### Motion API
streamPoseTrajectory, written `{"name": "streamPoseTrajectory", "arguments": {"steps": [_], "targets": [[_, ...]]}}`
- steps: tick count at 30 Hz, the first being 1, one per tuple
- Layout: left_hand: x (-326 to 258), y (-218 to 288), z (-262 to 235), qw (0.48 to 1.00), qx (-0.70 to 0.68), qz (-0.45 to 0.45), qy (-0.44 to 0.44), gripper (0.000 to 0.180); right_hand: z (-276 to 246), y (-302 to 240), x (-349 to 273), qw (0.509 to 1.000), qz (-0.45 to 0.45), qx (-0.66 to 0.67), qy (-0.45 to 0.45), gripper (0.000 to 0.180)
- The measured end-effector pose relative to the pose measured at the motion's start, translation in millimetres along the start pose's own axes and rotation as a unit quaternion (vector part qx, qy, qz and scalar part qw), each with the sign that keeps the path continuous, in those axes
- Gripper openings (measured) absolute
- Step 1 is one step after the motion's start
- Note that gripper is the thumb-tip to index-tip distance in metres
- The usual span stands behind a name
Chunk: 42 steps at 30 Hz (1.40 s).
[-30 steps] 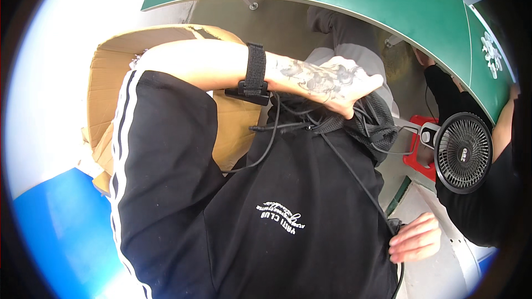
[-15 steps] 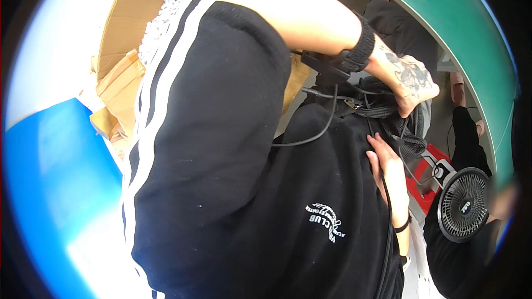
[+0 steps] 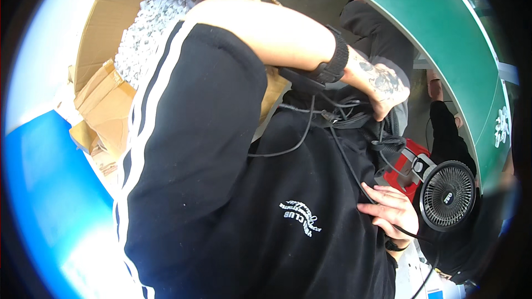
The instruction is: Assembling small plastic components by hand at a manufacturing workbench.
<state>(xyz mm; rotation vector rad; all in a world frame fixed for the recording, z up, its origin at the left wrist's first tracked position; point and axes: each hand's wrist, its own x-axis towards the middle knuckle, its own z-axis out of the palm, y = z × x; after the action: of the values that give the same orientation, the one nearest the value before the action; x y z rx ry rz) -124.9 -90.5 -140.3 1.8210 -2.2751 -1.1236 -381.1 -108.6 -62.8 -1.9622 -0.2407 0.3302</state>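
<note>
My left hand [image 3: 388, 88], at the end of a bare, tattooed forearm, is curled over a bundle of dark fabric and cords at my waist. Its fingertips are hidden, so what they hold cannot be made out. A black strap with a small dark box [image 3: 302, 80] circles that forearm, and a grey cord [image 3: 306, 133] hangs from it. Lower down, my right hand [image 3: 394, 210] rests against my black shirt [image 3: 233, 188]. A black cable [image 3: 346, 160] runs from the waist through its fingers, which are closed loosely round it, and trails off toward the lower right.
A cardboard box [image 3: 105, 27] full of small white pieces [image 3: 149, 27] stands at upper left, above a blue surface [image 3: 50, 188]. A round black fan [image 3: 448, 195] sits at right beside a red object [image 3: 407, 169]. A green tabletop [image 3: 421, 16] curves across the upper right. Another person's dark sleeve [image 3: 446, 133] shows beyond.
My right hand has moved lower on the shirt and taken the cable between its fingers, bending it aside. My left hand stays at the waist bundle. The whole view has shifted slightly.
</note>
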Motion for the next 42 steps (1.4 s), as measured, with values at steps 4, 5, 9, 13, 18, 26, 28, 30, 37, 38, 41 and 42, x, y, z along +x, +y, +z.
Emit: {"name": "streamPoseTrajectory", "arguments": {"steps": [4,5,9,13,18,26,28,30,37,38,41,42], "targets": [[-1,4,-8,0.997,0.013,0.07,-0.014,0.076,1,22,-23,0.977,0.132,-0.014,0.169,0.038],[2,3,-7,0.994,0.022,0.109,-0.012,0.076,-5,33,-34,0.976,0.142,-0.032,0.161,0.036],[-13,20,-33,0.978,0.054,0.164,-0.117,0.071,-24,44,-30,0.953,0.056,0.019,0.297,0.033],[-86,38,-54,0.958,0.159,0.221,0.087,0.06,-56,25,4,0.919,-0.282,0.254,0.108,0.06],[-190,21,-123,0.926,-0.157,0.335,0.081,0.049,-129,30,46,0.78,-0.479,0.186,-0.358,0.061],[-461,-208,88,0.531,0.001,-0.728,0.433,0.023,-165,11,161,0.661,-0.507,0.23,-0.503,0.047],[-479,-220,164,0.525,0.117,-0.755,0.375,0.024,-175,7,156,0.671,-0.511,0.222,-0.488,0.044],[-457,-238,181,0.521,0.109,-0.722,0.442,0.025,-185,4,139,0.704,-0.504,0.203,-0.457,0.041],[-410,-290,181,0.514,0.141,-0.756,0.381,0.027,-132,-4,23,0.875,-0.419,0.165,-0.18,0.03],[-407,-294,177,0.519,0.159,-0.735,0.406,0.032,-124,-4,23,0.899,-0.385,0.156,-0.14,0.037],[-421,-285,175,0.516,0.136,-0.808,0.248,0.04,-103,34,32,0.956,-0.24,0.159,-0.064,0.043],[-431,-293,173,0.534,0.117,-0.797,0.256,0.041,-90,53,27,0.965,-0.193,0.165,-0.066,0.043]]}}
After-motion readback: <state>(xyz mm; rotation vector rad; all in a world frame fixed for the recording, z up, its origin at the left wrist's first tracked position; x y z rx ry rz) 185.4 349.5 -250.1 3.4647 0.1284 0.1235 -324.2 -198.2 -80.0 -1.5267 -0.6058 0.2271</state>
